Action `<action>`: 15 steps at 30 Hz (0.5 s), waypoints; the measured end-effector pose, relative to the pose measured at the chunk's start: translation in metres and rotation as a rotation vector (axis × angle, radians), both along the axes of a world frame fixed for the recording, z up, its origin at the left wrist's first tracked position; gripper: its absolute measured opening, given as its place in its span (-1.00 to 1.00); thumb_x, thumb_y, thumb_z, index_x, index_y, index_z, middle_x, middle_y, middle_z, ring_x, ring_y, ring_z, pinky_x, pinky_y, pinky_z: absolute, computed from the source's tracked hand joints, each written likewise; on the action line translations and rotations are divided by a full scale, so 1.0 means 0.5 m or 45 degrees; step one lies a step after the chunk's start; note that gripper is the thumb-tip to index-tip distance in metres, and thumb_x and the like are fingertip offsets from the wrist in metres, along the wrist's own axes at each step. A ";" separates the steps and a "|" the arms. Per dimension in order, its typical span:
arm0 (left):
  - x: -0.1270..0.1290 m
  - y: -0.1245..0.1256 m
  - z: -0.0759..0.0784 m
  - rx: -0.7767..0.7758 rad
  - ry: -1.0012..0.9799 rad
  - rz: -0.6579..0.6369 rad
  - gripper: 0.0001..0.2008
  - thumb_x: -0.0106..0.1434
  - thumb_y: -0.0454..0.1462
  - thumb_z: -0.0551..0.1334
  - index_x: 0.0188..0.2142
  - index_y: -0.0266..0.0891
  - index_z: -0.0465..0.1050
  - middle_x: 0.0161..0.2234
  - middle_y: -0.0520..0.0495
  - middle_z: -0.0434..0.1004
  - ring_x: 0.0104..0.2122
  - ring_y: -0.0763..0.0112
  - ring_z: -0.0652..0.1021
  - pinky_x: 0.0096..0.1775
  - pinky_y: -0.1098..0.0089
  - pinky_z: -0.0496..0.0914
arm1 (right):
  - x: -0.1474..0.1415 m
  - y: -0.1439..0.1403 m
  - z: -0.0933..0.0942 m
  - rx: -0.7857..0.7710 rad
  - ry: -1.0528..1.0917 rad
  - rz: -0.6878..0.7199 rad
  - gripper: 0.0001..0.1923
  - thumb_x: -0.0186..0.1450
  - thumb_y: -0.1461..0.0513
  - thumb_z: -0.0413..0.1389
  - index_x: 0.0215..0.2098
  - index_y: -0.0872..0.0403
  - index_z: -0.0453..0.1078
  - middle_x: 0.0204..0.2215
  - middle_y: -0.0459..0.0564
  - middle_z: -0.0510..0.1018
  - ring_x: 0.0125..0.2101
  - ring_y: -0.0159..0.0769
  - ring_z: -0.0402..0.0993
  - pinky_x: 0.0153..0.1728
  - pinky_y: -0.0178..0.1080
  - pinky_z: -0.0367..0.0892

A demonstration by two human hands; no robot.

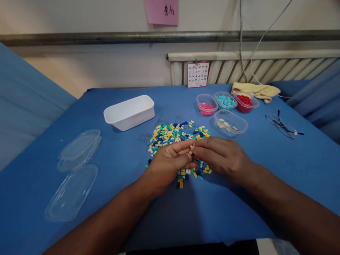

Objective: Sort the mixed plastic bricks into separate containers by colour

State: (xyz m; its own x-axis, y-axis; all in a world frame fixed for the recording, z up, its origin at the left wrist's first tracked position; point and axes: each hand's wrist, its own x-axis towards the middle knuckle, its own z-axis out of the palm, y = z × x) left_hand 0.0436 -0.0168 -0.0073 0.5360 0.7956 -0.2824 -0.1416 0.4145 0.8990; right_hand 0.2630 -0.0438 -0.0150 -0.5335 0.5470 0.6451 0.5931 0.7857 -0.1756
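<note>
Pale block (pixel 191 152) sits pinched between right hand (pixel 225 154) and half-curled left hand (pixel 167 161), above the mixed pile (pixel 170 134) between the tabletop's (pixel 127 159) near and far edges. Looks like colour-sorting; next probably calls for reaching the clear tub (pixel 237 120).

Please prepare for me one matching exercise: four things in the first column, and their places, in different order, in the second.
1. Pale piece
2. White tub
3. Eyeglasses
4. Deep red pieces

A. Inside the clear box nearest the yellow towel
B. Beyond the brick heap, to its left
C. Where the left hand and right hand meet
D. Lying on the blue cloth, toward its right edge

Pairs: 1-C, 2-B, 3-D, 4-A
</note>
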 end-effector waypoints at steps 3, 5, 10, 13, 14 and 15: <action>0.003 -0.003 -0.006 0.092 0.085 -0.018 -0.54 0.28 -0.11 0.53 0.12 -0.19 0.69 -0.08 -0.15 0.79 -0.17 0.33 0.74 -0.11 0.37 0.62 | 0.007 0.002 -0.003 0.013 0.006 0.017 -0.69 0.52 0.36 0.19 0.18 0.00 0.57 0.07 0.12 0.75 -0.02 -0.10 0.72 -0.07 -0.09 0.64; 0.000 -0.001 -0.007 0.158 0.135 0.030 -0.53 0.30 -0.11 0.51 0.16 -0.20 0.66 -0.04 -0.18 0.79 -0.14 0.29 0.75 -0.13 0.36 0.62 | 0.024 0.008 0.000 0.004 0.027 -0.066 -0.67 0.52 0.36 0.19 0.18 -0.05 0.58 0.07 0.07 0.75 -0.01 -0.12 0.73 -0.02 -0.10 0.64; -0.035 0.040 0.007 0.502 0.283 0.434 -0.60 0.34 -0.12 0.47 0.10 -0.24 0.65 -0.02 -0.20 0.79 -0.09 0.26 0.74 0.00 0.27 0.61 | 0.120 0.042 0.021 0.043 0.078 -0.685 -0.76 0.54 0.24 0.18 0.08 -0.06 0.66 -0.02 0.09 0.78 -0.02 0.00 0.74 0.03 0.01 0.60; -0.065 0.081 0.011 0.658 0.373 0.680 -0.66 0.33 -0.15 0.46 0.04 -0.23 0.67 -0.06 -0.15 0.79 -0.09 0.26 0.73 0.07 0.22 0.59 | 0.181 0.064 0.021 0.053 0.043 -0.894 -0.75 0.54 0.18 0.17 0.07 -0.03 0.67 -0.03 0.10 0.79 -0.03 0.05 0.74 0.02 0.04 0.60; -0.073 0.093 0.010 0.683 0.405 0.736 -0.68 0.32 -0.16 0.46 0.02 -0.22 0.68 -0.07 -0.14 0.79 -0.10 0.26 0.73 0.06 0.22 0.59 | 0.196 0.070 0.016 0.045 0.026 -0.923 -0.74 0.54 0.17 0.17 0.06 -0.01 0.68 -0.04 0.12 0.79 -0.04 0.06 0.75 0.00 0.05 0.60; -0.079 0.103 0.007 0.699 0.433 0.778 -0.70 0.32 -0.17 0.45 0.01 -0.22 0.69 -0.08 -0.14 0.79 -0.11 0.26 0.73 0.06 0.21 0.60 | 0.208 0.075 0.011 0.025 0.008 -0.939 -0.73 0.54 0.17 0.16 0.06 0.00 0.68 -0.04 0.14 0.79 -0.05 0.07 0.75 -0.01 0.05 0.60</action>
